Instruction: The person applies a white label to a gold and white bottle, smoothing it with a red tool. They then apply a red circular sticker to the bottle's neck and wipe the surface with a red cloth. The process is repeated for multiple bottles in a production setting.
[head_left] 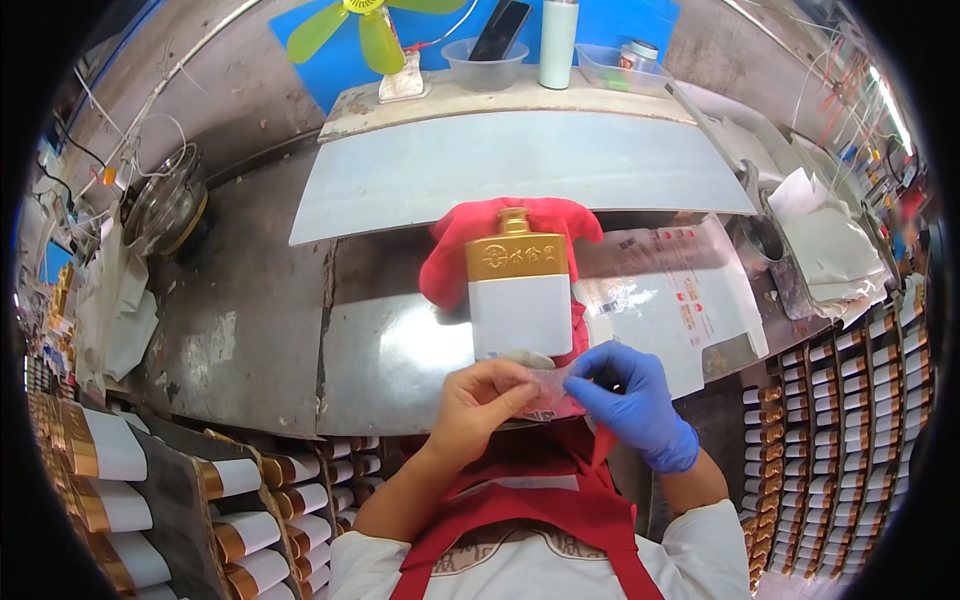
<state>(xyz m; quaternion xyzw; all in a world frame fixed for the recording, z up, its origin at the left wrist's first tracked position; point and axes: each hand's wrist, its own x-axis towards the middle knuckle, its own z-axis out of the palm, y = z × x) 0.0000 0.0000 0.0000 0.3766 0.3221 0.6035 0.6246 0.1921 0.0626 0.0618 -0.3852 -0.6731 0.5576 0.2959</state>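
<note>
A flat bottle (520,315) with a gold neck and shoulder and a white body lies on a red cloth (447,262), its neck pointing away from me. Just below its base, my bare left hand (480,405) and my blue-gloved right hand (628,402) pinch a small, thin translucent film (552,388) with dark and pinkish print, stretched between them. Under the right palm a red pointed piece (603,444) sticks out; its other end is hidden by the glove. A pale rounded object (526,357) shows between the bottle's base and the film.
Printed sheets (668,290) lie right of the bottle on the metal table (240,310). Behind are a grey board (520,165), a green fan (365,30), a tub with a phone (487,65) and a flask (558,45). Racks of gold-and-white bottles (850,430) stand on both sides.
</note>
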